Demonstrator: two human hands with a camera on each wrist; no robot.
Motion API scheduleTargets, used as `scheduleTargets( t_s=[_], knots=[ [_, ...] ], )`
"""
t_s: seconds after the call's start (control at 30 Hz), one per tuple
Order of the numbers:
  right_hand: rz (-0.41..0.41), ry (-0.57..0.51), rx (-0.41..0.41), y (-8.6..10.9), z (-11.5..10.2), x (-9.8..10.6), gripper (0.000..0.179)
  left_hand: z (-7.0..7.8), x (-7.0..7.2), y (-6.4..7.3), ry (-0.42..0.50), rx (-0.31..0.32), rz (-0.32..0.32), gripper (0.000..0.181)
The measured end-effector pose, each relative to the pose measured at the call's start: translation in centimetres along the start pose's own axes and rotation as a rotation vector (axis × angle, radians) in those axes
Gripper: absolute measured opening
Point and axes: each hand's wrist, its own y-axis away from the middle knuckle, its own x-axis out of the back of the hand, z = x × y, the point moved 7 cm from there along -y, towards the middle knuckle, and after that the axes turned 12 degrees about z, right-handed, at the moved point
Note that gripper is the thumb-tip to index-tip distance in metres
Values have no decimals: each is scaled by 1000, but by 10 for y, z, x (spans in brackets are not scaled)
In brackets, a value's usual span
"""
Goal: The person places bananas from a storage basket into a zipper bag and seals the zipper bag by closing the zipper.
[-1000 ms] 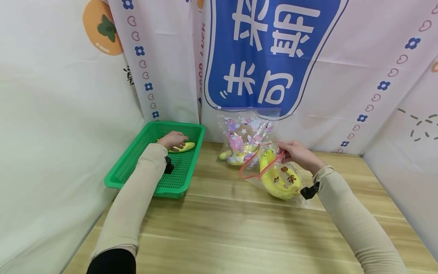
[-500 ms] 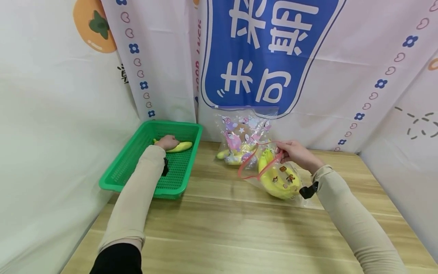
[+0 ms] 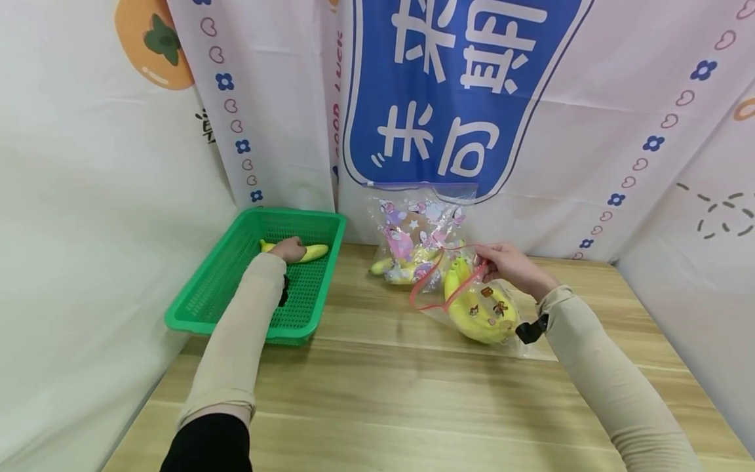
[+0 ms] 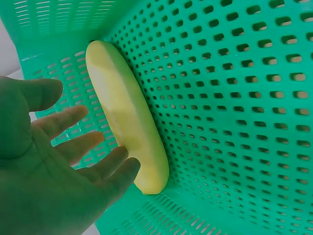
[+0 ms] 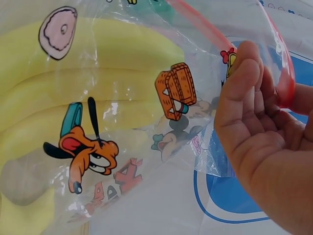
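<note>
My left hand (image 3: 289, 250) is inside the green plastic basket (image 3: 177, 313), at a single banana (image 3: 315, 253) lying near the far end. In the left wrist view its fingers are spread and slightly bent, two fingertips at the edge of the banana (image 4: 122, 117) and the thumb apart from it. My right hand (image 3: 508, 263) pinches the red zip rim of a clear printed zip bag (image 3: 433, 305), whose mouth gapes to the left. A bunch of bananas (image 3: 472, 314) lies in this bag. The right wrist view shows fingers curled at the red rim (image 5: 286, 73).
Behind the held bag, a second clear zip bag (image 3: 401, 239) with pink cartoon prints and a purple top leans on the back cloth (image 3: 295, 131), with bananas inside. The wooden table (image 3: 413, 393) extends in front, and cloth hangs on both sides.
My left hand has lowered onto the banana in the basket, its fingers bending down. The head view has shifted slightly. My right hand keeps its hold on the bag rim.
</note>
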Motion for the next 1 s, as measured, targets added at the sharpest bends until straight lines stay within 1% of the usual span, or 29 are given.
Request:
scheduleTargets(
  t_s=[0.1, 0.23, 0.33, 0.43, 0.53, 0.63, 0.73, 0.8, 0.87, 0.93, 1.0],
  knots=[
    [-5, 0, 4, 0, -1, -1, 41, 0, 0, 0, -48, -8, -5, 54],
    [-9, -1, -2, 1, -1, -1, 40, -3, -2, -2, -149, -27, -13, 57],
    [-4, 4, -7, 0, -1, 1, 38, -2, 0, -2, -213, -47, -10, 56],
    [1, 9, -10, 0, -1, 2, 38, 1, 2, -1, -256, -51, -14, 49],
    [-4, 6, -14, 1, 1, 1, 40, 1, 0, -2, -277, -31, -23, 41],
    [-10, 6, -15, 1, 3, 1, 40, -4, -3, -5, -278, -16, -24, 40],
    [-12, 7, -11, 0, 3, 1, 39, -9, -6, -6, -236, -10, -33, 44],
    [-10, 3, -14, 0, 3, 2, 38, -12, -6, -5, -192, 2, -47, 51],
    [-13, 0, -10, 1, 2, 2, 38, -13, -6, -3, -176, 7, -54, 57],
    [-13, -3, -5, 1, 1, 2, 38, -13, -6, -1, -191, 10, -46, 61],
    [-10, -3, 0, 1, 0, 2, 38, -13, -4, 1, -247, 4, -21, 57]
  ],
)
